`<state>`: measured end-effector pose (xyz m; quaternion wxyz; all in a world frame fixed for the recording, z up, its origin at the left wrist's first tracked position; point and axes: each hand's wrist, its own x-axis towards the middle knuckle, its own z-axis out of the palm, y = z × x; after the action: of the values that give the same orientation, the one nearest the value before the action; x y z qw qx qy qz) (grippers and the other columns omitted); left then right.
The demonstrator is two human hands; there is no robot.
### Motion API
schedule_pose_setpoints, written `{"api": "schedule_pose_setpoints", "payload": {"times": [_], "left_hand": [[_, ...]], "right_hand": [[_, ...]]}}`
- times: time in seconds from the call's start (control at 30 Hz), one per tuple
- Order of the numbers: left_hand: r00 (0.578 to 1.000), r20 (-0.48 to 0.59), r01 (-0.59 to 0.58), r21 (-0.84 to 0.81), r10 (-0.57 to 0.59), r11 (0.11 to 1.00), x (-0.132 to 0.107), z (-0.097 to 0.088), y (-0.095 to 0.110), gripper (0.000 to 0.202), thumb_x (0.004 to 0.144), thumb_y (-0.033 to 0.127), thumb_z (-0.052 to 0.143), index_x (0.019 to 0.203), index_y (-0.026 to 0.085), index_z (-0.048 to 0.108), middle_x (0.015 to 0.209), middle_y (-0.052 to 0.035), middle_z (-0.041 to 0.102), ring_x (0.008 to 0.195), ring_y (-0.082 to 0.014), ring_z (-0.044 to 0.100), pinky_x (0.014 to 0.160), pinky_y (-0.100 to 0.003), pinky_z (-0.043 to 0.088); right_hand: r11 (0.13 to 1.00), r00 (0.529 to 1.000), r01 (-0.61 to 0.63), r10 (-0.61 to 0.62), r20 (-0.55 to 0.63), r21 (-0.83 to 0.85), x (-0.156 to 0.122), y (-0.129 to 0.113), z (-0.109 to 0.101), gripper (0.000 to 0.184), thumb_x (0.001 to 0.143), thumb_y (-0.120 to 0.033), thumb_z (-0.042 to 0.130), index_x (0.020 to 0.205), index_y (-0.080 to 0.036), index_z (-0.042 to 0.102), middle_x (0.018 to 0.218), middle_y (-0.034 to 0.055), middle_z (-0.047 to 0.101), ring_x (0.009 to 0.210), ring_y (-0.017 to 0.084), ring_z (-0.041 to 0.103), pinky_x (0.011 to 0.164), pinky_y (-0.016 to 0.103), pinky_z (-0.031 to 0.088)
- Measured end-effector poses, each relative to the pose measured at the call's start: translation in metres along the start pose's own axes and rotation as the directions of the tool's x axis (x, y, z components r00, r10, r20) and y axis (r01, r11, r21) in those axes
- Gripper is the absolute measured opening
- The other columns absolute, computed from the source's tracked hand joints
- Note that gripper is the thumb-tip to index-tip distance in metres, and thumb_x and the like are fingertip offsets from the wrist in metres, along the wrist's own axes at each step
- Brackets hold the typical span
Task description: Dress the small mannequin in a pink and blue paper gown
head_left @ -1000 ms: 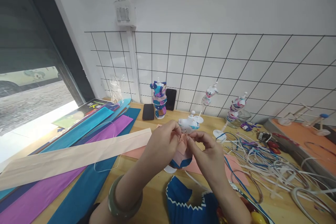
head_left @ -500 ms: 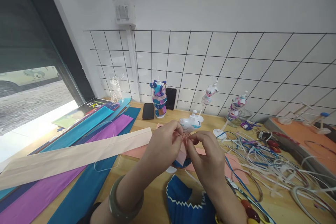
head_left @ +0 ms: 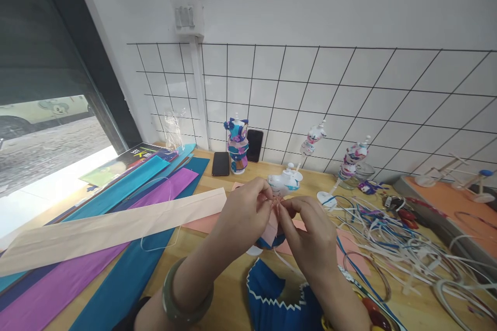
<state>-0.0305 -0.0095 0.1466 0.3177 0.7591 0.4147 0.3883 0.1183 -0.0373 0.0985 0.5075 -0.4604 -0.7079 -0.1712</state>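
A small white dress-form figure (head_left: pixel 285 181) with blue and pink paint tilts on the table, its top pointing away from me. Both hands meet at its middle. My left hand (head_left: pixel 248 207), with a green bangle on its wrist, pinches gathered pink crêpe-like material (head_left: pixel 273 225) there. On the other side my right hand (head_left: pixel 312 225) has thumb and forefinger closed on the same gathers; the fingertips partly hide them. Blue material shows under the pink. Nearer to me lies a blue pleated piece (head_left: pixel 267 302) with white zigzag trim, below the right forearm.
Long cream (head_left: pixel 116 230), purple (head_left: pixel 54 292) and teal strips spread on the left. A decorated figure (head_left: pixel 237 147) and two phones stand or lie at the back. Two more painted figures (head_left: pixel 353 158) lean at the right, beside tangled cords (head_left: pixel 392 238) and an orange-based tray (head_left: pixel 462 207).
The view has shifted slightly, so everything sits a little to the right. Both hands stay at the pink gathers, with only tiny finger movements.
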Motion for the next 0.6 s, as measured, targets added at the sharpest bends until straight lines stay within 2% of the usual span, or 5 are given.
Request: {"api": "schedule_pose_setpoints", "payload": {"times": [0.13, 0.3, 0.43, 0.6], "left_hand": [[0.999, -0.017, 0.035, -0.018, -0.035, 0.999, 0.0013, 0.0002, 0.0018, 0.011, 0.083, 0.022, 0.051, 0.073, 0.021, 0.046, 0.073, 0.0030, 0.057, 0.073, -0.0151, 0.054, 0.068, -0.029, 0.040], [0.994, -0.062, 0.080, -0.095, -0.086, 0.992, 0.0015, 0.0046, 0.0008, 0.026, 0.082, 0.035, 0.058, 0.070, 0.021, 0.041, 0.070, 0.0033, 0.054, 0.073, -0.0151, 0.055, 0.068, -0.028, 0.041], [0.989, -0.100, 0.095, -0.104, -0.106, 0.990, 0.0011, 0.0067, -0.0009, 0.027, 0.081, 0.034, 0.057, 0.067, 0.021, 0.038, 0.067, 0.0040, 0.050, 0.072, -0.0145, 0.054, 0.068, -0.028, 0.042], [0.990, -0.085, 0.100, -0.128, -0.111, 0.987, 0.0012, 0.0039, -0.0010, 0.022, 0.081, 0.029, 0.056, 0.068, 0.021, 0.040, 0.069, 0.0038, 0.051, 0.074, -0.0145, 0.055, 0.070, -0.028, 0.043]], "right_hand": [[0.999, 0.999, 0.044, -0.044, 0.003, -0.027, -0.0003, 0.0008, -0.0001, 0.012, 0.087, -0.009, 0.063, 0.088, -0.020, 0.056, 0.075, 0.0040, 0.066, 0.069, 0.017, 0.061, 0.065, 0.032, 0.044], [0.992, 0.994, 0.108, -0.108, -0.004, -0.070, -0.0010, 0.0013, 0.0008, 0.013, 0.088, -0.008, 0.060, 0.088, -0.020, 0.057, 0.075, 0.0048, 0.067, 0.069, 0.018, 0.059, 0.064, 0.033, 0.041], [0.993, 0.994, 0.107, -0.108, -0.001, -0.057, -0.0006, 0.0018, 0.0006, 0.011, 0.088, -0.010, 0.060, 0.088, -0.020, 0.057, 0.074, 0.0046, 0.066, 0.067, 0.018, 0.058, 0.064, 0.033, 0.042], [0.997, 0.996, 0.082, -0.082, 0.029, -0.014, -0.0011, 0.0036, 0.0018, 0.010, 0.090, -0.011, 0.060, 0.093, -0.020, 0.059, 0.080, 0.0054, 0.068, 0.071, 0.018, 0.060, 0.067, 0.034, 0.044]]}}
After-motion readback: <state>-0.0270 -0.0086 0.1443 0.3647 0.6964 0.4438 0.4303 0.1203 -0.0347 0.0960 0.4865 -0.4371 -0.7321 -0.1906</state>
